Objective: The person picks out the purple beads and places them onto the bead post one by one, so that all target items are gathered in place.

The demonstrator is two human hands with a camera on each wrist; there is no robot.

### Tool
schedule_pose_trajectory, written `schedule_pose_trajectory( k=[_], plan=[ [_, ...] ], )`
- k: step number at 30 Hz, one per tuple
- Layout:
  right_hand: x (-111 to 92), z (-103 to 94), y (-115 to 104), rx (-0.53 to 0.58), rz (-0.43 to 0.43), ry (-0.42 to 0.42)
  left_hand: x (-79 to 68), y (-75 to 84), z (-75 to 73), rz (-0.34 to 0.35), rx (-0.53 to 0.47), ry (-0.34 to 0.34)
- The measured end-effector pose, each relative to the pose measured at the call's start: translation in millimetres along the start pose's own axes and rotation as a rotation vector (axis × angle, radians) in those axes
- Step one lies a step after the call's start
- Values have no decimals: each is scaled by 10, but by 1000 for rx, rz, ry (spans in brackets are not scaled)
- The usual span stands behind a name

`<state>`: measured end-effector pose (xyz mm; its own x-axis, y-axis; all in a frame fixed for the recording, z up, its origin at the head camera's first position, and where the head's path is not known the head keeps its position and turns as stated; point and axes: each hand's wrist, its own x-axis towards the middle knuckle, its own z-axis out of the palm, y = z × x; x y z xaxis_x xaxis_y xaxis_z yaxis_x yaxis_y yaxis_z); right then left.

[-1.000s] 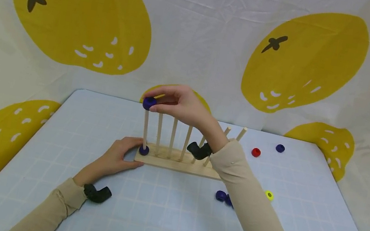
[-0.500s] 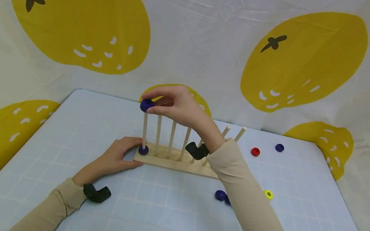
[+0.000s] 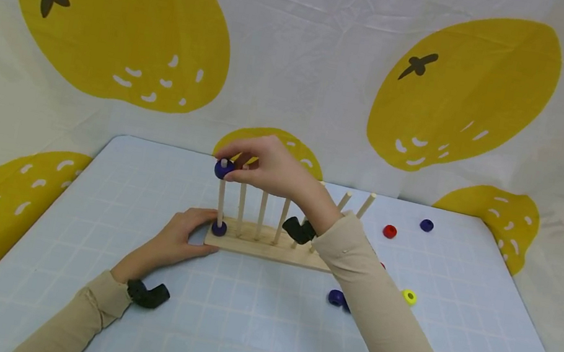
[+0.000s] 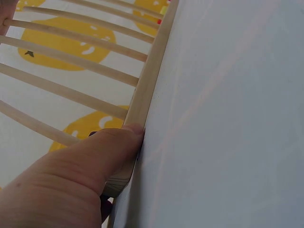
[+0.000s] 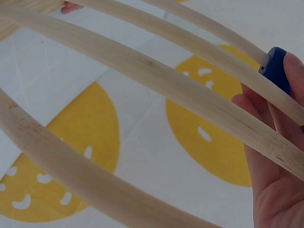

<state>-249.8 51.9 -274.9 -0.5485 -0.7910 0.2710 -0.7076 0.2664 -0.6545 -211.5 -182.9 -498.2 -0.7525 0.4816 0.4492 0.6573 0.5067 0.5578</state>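
A wooden rack with several upright pegs stands on the table, its flat base (image 3: 268,252) running left to right. My left hand (image 3: 177,239) grips the base's left end; in the left wrist view the thumb (image 4: 107,154) presses along its side. Between thumb and fingers, my right hand (image 3: 277,169) pinches a dark blue bead (image 3: 223,172), which also shows as a blue bead (image 5: 276,70) in the right wrist view. The leftmost peg (image 3: 221,202) pokes its tip through the bead's hole. At that peg's foot sits another blue bead (image 3: 218,229).
Right of the rack lie a red bead (image 3: 390,231), a blue bead (image 3: 427,225) and a yellow bead (image 3: 410,297). Blue beads (image 3: 336,297) in front are partly covered by my right sleeve (image 3: 381,319). A fruit-printed cloth (image 3: 304,48) hangs behind the table.
My right hand has come down slightly with the blue bead, and the peg's tip now shows through its hole. The left hand keeps its place on the base.
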Motion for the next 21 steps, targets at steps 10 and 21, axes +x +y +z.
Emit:
schedule_pose_trajectory(
  k=[10, 21],
  plan=[
    [2, 7, 4, -3, 6, 7, -2, -11, -2, -12, -11, -8],
    [-40, 2, 37, 121, -49, 112, 0, 6, 7, -20, -19, -2]
  ],
)
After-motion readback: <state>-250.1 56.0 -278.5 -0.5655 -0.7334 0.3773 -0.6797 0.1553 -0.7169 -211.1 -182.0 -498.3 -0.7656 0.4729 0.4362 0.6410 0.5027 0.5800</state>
